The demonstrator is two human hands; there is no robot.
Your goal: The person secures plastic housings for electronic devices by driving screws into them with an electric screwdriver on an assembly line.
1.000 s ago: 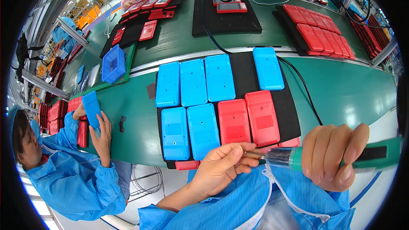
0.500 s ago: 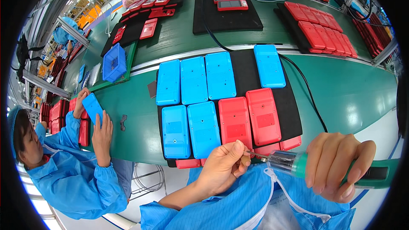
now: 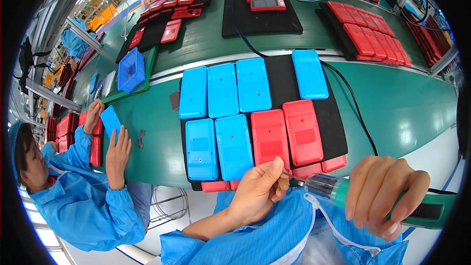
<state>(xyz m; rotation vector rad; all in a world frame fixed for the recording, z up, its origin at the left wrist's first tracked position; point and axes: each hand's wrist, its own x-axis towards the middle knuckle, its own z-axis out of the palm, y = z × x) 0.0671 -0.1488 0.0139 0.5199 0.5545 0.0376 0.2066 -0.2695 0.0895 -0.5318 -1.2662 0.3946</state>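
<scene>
My right hand (image 3: 385, 194) wraps round a green electric screwdriver (image 3: 338, 191) with a clear nose, held nearly level with its bit to the left. My left hand (image 3: 260, 191) is closed in a pinch at the tip of the bit (image 3: 293, 176); whatever lies between thumb and fingers is too small or hidden to name. Just beyond both hands, a black mat (image 3: 282, 81) bears rows of flat device housings, several in blue (image 3: 234, 147) and two in red (image 3: 271, 137), with screw holes in them. More red housings (image 3: 308, 171) show along the mat's near edge.
At the left, a co-worker in blue (image 3: 93, 201) holds a blue housing (image 3: 112, 121). Near them lie a small dark part (image 3: 141, 139) and a blue bin (image 3: 130, 71). Black cable (image 3: 355, 105) runs along the mat's right side. Red housings (image 3: 365, 41) lie in rows at the far right.
My right hand and the screwdriver have shifted slightly left, the bit still at my left fingers. My left hand has hardly moved. Across the bench, the person in pink has moved a hand right.
</scene>
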